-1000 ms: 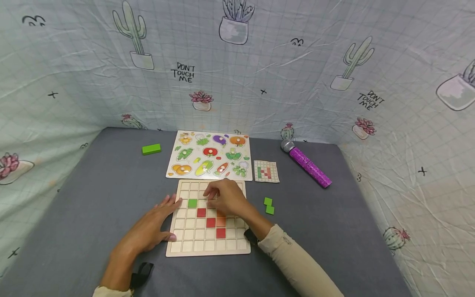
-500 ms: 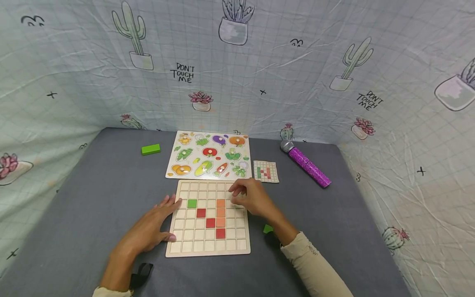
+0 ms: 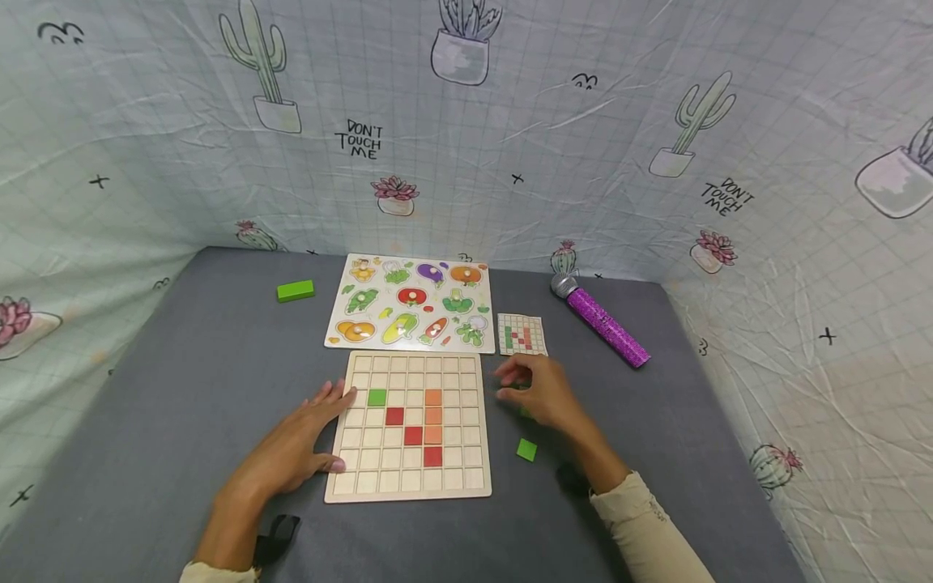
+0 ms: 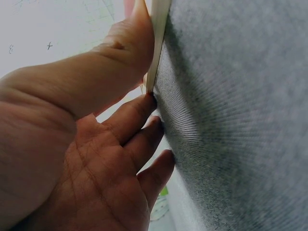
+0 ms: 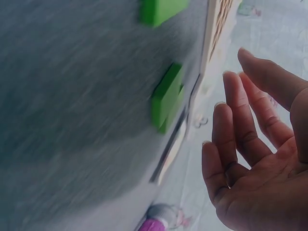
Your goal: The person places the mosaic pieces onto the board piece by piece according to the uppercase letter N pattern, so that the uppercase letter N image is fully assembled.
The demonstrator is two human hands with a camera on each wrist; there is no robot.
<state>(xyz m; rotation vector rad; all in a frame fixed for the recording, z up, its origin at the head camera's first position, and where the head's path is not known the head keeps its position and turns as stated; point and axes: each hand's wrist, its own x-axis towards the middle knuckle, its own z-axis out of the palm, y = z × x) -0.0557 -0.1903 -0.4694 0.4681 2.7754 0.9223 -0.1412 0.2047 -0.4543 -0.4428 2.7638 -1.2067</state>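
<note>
A wooden grid board [image 3: 364, 483] lies flat on the table, with one green tile [image 3: 377, 397], three red tiles [image 3: 413, 436] and three orange tiles [image 3: 433, 416] in its squares. My left hand [image 3: 295, 445] rests at its left edge, thumb and fingertips touching the wood; the left wrist view shows the fingers extended by the board's side. To the right of the board, my right hand [image 3: 543, 393] hovers over loose green tiles [image 5: 166, 98], partly hiding them in the head view. Its fingers are loosely bent and hold nothing. Another loose green tile [image 3: 526, 450] lies nearer.
Behind the grid board is a vegetable puzzle board [image 3: 386, 316]. A small pattern card [image 3: 535, 336] lies beside it. Farther right there is a purple glittery microphone [image 3: 605, 324]. A green block [image 3: 295, 291] sits at the back left. Patterned cloth [image 3: 466, 162] walls the table.
My right hand has moved right, off the grid board to above the loose green tiles. The upper orange tile, earlier behind that hand, is visible. My left hand stays put.
</note>
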